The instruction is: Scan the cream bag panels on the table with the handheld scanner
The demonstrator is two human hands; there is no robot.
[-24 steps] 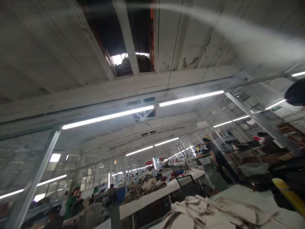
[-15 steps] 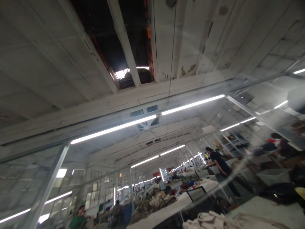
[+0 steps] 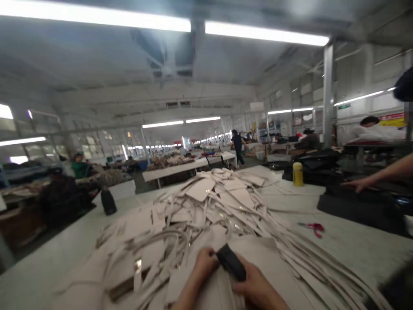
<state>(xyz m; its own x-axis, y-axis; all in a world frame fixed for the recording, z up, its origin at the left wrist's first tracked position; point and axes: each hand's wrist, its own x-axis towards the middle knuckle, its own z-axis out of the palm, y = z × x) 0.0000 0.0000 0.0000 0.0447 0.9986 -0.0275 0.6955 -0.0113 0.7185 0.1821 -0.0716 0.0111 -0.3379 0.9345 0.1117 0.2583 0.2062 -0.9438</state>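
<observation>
Faces a heap of beige cut pieces (image 3: pixel 206 206) spread across the grey surface (image 3: pixel 348 241), crowding ahead and to the left. Leaves bare room to the right, around red scissors (image 3: pixel 312 227), short of a black fabric stack (image 3: pixel 361 206) under a co-worker's hand (image 3: pixel 358 184) and a yellow bottle (image 3: pixel 297 174). Clamps both grips, left hand (image 3: pixel 203 262) and right hand (image 3: pixel 258 286), on a small black object (image 3: pixel 230 261) at the heap's near edge, long axis slanting from far-left to near-right.
</observation>
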